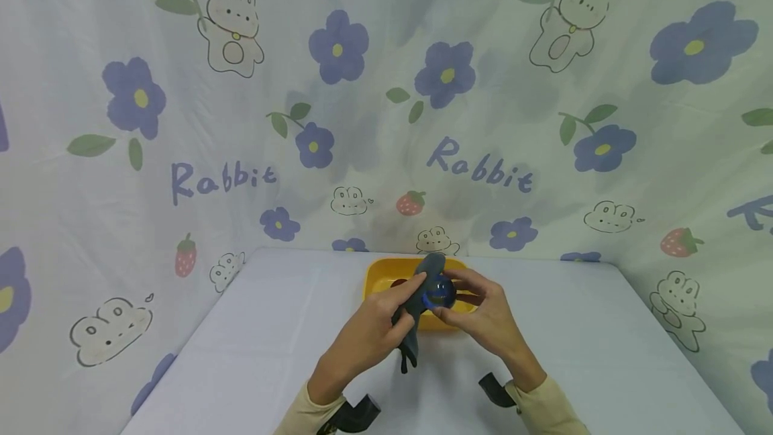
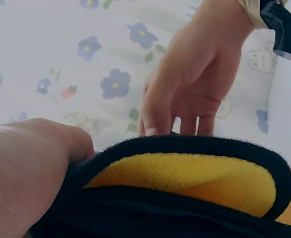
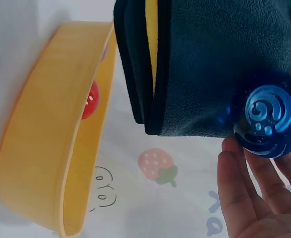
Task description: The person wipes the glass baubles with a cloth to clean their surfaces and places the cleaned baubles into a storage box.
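In the head view my left hand point(image 1: 368, 327) grips a folded dark grey cloth point(image 1: 410, 344), thumb on the near face. The cloth's yellow lining point(image 2: 200, 171) shows between its folds in the left wrist view. My right hand point(image 1: 488, 317) holds a shiny, see-through blue ball point(image 1: 442, 292) between thumb and fingers, against the cloth's right side. Pale swirl marks cover the ball point(image 3: 269, 116) in the right wrist view, with fingertips point(image 3: 230, 166) under it. Both hands are above the yellow plastic tub point(image 1: 376, 275).
Inside the tub lies a red ball point(image 3: 90, 101) with white marks; a purplish thing point(image 3: 104, 52) behind it is mostly hidden. The white-covered table point(image 1: 290, 327) meets a flower-and-rabbit print curtain point(image 1: 386, 119) at the back. Black devices point(image 1: 362, 415) are strapped to both wrists.
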Demonstrator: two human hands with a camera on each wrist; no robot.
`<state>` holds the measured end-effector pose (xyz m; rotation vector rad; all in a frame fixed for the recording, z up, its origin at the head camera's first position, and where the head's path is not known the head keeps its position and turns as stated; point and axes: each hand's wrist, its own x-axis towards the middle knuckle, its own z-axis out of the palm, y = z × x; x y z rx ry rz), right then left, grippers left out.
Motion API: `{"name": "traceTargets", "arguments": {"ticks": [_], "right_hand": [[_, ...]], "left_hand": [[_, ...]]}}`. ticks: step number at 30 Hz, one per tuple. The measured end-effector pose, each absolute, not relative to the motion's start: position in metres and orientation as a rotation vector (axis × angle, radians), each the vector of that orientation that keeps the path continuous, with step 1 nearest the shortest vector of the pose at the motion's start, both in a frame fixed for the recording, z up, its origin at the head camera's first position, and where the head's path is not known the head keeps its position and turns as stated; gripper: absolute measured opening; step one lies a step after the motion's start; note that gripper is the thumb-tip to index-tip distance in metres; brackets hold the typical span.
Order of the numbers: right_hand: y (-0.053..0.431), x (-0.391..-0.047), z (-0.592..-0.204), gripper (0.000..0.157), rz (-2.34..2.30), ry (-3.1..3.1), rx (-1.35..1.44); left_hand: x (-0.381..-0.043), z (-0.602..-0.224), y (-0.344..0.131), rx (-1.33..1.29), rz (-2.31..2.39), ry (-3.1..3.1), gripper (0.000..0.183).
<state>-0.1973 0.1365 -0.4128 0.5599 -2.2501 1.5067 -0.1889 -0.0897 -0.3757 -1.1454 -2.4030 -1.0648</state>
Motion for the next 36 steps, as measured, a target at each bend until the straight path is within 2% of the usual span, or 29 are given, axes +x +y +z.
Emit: {"name": "traceTargets", "arguments": {"ticks": [17,36], "right_hand": [[0.131,-0.191,-0.407,0.044,1.555,-2.282,0.702],[0.128,-0.187,-0.408,0.051,1.562,-2.062,0.706]], "left_hand": [[-0.195,-0.378,-0.090,-1.186,-1.035,-2.365,0.055],[-0.197,-0.378,-0.092,-1.102,-1.028,-2.469,0.059]]}}
